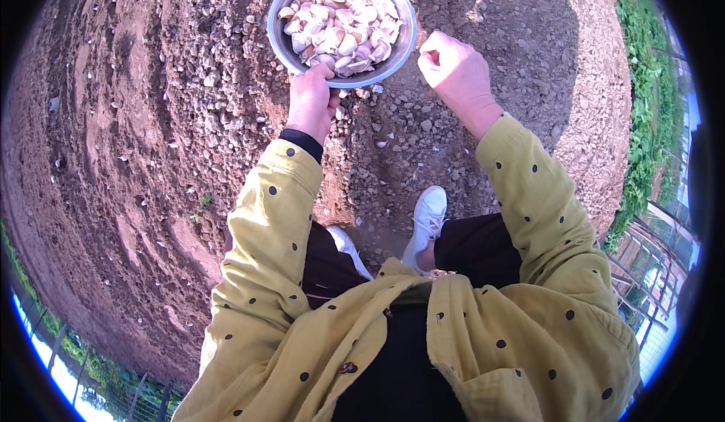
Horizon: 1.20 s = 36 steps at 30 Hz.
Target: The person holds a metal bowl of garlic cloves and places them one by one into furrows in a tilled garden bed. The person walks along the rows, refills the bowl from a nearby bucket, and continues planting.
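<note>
A round metal bowl (412, 21) full of garlic cloves (345, 23) is at the top middle of the view. My left hand (311, 99) grips its near rim, the thumb over the edge and the fingers underneath. To the right of the bowl, apart from it, is my right hand (457, 74). Its fingers are curled in with a small hollow between them, and nothing shows in it. Below the hands, a single garlic clove (382, 144) lies on the stony soil (408, 119).
Furrowed soil (130, 82) stretches left, with scattered pale cloves (123, 157) on it. My white shoes (429, 212) stand on the soil close below. A small green seedling (204, 201) grows to the left. Green plants (640, 82) and a fence (651, 263) line the right side.
</note>
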Motion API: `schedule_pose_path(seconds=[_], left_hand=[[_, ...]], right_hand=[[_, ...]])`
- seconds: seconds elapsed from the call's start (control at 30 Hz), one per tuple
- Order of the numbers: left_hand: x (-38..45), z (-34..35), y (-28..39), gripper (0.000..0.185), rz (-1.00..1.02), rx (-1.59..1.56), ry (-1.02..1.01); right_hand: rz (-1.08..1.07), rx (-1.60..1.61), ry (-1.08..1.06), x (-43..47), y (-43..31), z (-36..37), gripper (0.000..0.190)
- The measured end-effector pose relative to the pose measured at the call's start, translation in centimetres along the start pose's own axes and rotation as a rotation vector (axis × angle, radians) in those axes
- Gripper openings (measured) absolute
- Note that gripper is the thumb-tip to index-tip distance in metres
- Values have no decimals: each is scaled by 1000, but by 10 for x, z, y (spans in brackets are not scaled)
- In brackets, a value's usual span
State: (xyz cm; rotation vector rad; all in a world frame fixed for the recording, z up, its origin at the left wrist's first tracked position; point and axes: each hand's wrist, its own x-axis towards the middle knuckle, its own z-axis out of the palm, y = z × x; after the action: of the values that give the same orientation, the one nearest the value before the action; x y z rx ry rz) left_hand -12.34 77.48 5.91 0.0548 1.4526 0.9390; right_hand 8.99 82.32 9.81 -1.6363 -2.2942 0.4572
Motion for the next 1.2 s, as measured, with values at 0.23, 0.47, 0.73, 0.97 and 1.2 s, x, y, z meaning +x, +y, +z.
schedule_pose_path(seconds=[0.23,0.47,0.73,0.97,1.2], left_hand=[[-2,8,-14,12,79,125,-45],[-17,22,-30,9,20,241,-119],[-19,21,-32,13,-41,233,-137],[-4,1,-30,10,-43,190,-106],[-6,-10,-27,12,-57,192,-1]], right_hand=[[-306,95,-3,15,-40,9,24],[-444,-109,-425,36,-18,22,36],[-355,569,-151,33,24,-5,20],[352,714,-428,-18,163,-26,19],[556,372,-520,-76,236,28,18]])
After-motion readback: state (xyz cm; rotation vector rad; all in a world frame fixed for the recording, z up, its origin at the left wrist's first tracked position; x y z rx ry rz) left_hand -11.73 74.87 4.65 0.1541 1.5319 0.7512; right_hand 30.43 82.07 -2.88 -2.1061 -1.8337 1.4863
